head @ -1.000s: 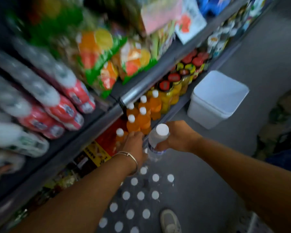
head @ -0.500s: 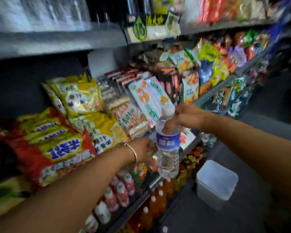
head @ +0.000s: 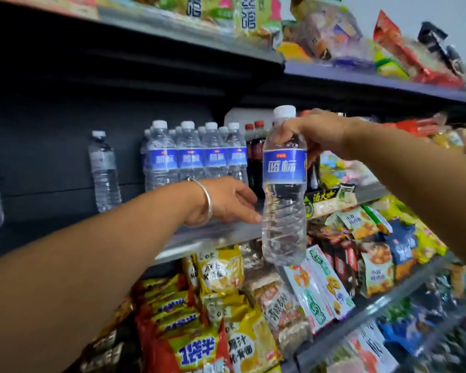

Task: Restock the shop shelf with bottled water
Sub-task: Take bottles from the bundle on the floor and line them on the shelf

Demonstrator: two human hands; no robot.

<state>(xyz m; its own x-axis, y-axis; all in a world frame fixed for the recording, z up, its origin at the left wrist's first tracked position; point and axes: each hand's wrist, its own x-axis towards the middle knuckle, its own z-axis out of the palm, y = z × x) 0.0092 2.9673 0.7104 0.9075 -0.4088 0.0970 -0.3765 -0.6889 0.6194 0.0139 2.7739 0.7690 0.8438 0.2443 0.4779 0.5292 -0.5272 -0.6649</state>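
My right hand (head: 316, 133) grips a clear water bottle (head: 284, 192) with a blue label and white cap by its shoulder, holding it upright in the air in front of the middle shelf (head: 207, 235). Several matching blue-label water bottles (head: 197, 157) stand in a row on that shelf, just left of the held one. My left hand (head: 229, 200), with a silver bangle at the wrist, hovers over the shelf's front edge below that row, fingers spread and holding nothing. It sits just left of the held bottle's lower half.
Two plain clear bottles (head: 104, 170) stand apart at the shelf's left. Dark cola bottles (head: 254, 154) stand right of the water row. Snack packets (head: 226, 305) fill the shelf below, and more packets (head: 334, 36) line the top shelf.
The view has risen from the floor and lower shelves to the water shelf. My right hand has lifted the bottle up to that shelf's level, and my left hand has reached to the shelf edge.
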